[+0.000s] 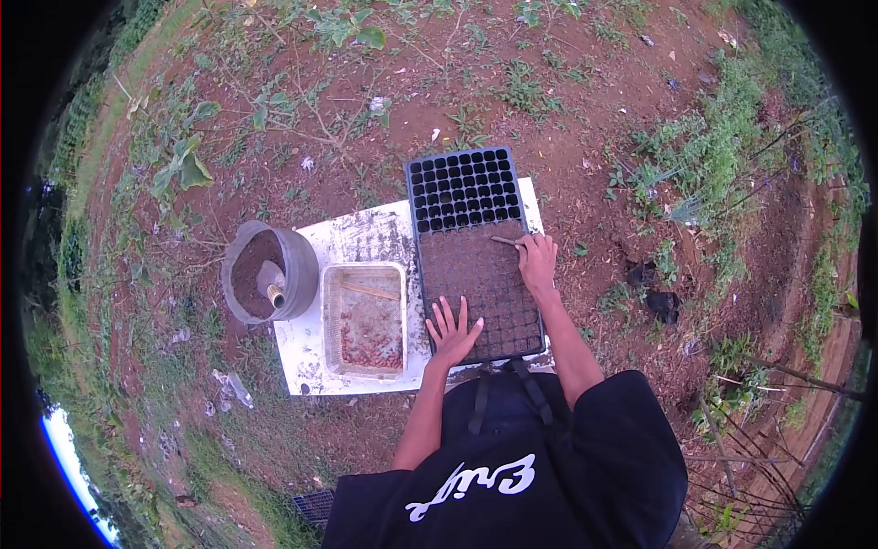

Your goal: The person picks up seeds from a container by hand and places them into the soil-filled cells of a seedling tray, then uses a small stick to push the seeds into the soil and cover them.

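A black seedling tray (465,154) lies on a white board. Its far cells are hollow, while the middle and near cells hold brown soil (457,265). My left hand (453,339) rests with spread fingers on the tray's left side, over the soil-filled cells. In my right hand (538,261), at the tray's right edge, is a short stick (504,241) pinched between the fingers, its tip pointing left over the soil. To the left of the tray sits a pale plastic basket (326,320) with small reddish bits, possibly seeds, and a thin wooden strip (370,291) inside.
A grey bucket (305,274) of soil, with a trowel (272,280) in it, stands at the board's left edge. The stained white board (306,361) lies on weedy red ground. Dark plastic scraps (663,306) are at the right, and another tray (314,506) is partly visible behind me.
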Demonstrator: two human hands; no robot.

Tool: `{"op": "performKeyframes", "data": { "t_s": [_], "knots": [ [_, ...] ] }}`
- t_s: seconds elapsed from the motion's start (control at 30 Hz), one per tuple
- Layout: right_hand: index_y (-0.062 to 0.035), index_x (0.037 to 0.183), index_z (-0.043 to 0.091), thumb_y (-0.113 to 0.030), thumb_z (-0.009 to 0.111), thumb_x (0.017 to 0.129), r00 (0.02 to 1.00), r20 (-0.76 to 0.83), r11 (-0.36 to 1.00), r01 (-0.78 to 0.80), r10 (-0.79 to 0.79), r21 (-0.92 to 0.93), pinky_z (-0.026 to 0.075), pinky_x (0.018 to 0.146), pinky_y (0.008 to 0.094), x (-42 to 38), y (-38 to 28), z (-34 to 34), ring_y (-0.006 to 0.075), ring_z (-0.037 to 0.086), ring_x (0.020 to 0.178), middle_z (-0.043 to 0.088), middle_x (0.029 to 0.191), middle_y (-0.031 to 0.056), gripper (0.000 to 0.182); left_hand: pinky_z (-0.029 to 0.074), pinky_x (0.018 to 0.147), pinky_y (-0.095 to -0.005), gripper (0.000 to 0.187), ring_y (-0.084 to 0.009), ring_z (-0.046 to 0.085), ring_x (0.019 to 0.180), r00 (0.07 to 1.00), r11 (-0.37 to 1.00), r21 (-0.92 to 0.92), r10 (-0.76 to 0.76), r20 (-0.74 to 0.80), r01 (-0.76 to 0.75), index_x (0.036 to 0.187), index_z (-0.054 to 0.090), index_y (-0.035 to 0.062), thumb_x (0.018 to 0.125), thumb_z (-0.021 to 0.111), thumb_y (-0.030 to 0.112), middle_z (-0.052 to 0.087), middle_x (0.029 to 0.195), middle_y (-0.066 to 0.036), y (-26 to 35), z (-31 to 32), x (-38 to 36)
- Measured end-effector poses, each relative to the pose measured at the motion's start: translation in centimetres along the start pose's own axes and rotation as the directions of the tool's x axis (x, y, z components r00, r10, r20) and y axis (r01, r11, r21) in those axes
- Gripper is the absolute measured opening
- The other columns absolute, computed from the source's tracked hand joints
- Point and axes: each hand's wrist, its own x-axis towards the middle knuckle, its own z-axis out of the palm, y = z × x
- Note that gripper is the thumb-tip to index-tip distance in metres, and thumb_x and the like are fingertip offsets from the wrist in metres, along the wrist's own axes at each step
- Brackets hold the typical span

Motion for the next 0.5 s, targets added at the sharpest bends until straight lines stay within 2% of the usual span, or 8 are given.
{"op": "performKeyframes", "data": {
  "t_s": [0.07, 0.17, 0.27, 0.5],
  "knots": [
    [-0.0126, 0.092, 0.068, -0.017, 0.067, 0.085, 0.999, 0.035, 0.999, 0.005, -0.004, -0.050, 0.038, 0.080, 0.0406, 0.6, 0.4, -0.4, 0.0273, 0.051, 0.090, 0.056, 0.089, 0.0059, 0.008, -0.017, 0.110, -0.0597, 0.083, -0.0378, -0.031, 0.142, 1.000, 1.000, 0.000, 0.001, -0.002, -0.001, 0.156, -0.006, 0.0204, 0.096, 0.027, 0.067, -0.028, 0.156, -0.021, 0.0, 0.0, 0.0],
    [-0.0145, 0.091, 0.070, -0.016, 0.067, 0.084, 0.997, 0.053, 0.998, 0.055, -0.056, 0.015, 0.037, 0.080, 0.0395, 1.0, 1.0, -1.1, 0.0258, 0.052, 0.091, 0.060, 0.091, 0.0030, 0.008, -0.018, 0.110, -0.0596, 0.083, -0.0374, -0.031, 0.142, 1.000, 1.000, -0.005, -0.007, -0.004, 0.007, 0.156, -0.006, 0.0200, 0.096, 0.027, 0.067, -0.028, 0.156, -0.021, 0.0, 0.0, 0.0],
    [-0.0162, 0.091, 0.071, -0.016, 0.066, 0.085, 0.990, 0.093, 0.994, 0.108, -0.106, -0.016, 0.038, 0.081, 0.0387, 0.9, 1.3, -1.5, 0.0243, 0.052, 0.092, 0.063, 0.094, 0.0007, 0.008, -0.018, 0.109, -0.0596, 0.083, -0.0370, -0.031, 0.142, 1.000, 1.000, -0.013, 0.000, -0.004, 0.000, 0.156, -0.006, 0.0197, 0.096, 0.027, 0.067, -0.028, 0.156, -0.021, -0.1, 0.1, 0.1],
    [-0.0170, 0.091, 0.071, -0.016, 0.064, 0.085, 0.980, 0.072, 0.980, 0.191, -0.187, -0.057, 0.039, 0.081, 0.0384, 3.0, 2.0, -0.4, 0.0236, 0.053, 0.092, 0.064, 0.094, 0.0001, 0.009, -0.017, 0.110, -0.0603, 0.084, -0.0381, -0.029, 0.143, 1.000, 1.000, -0.002, 0.003, -0.017, -0.003, 0.156, -0.004, 0.0208, 0.095, 0.026, 0.069, -0.026, 0.156, -0.022, -0.1, 0.1, 0.1]
  ]
}}
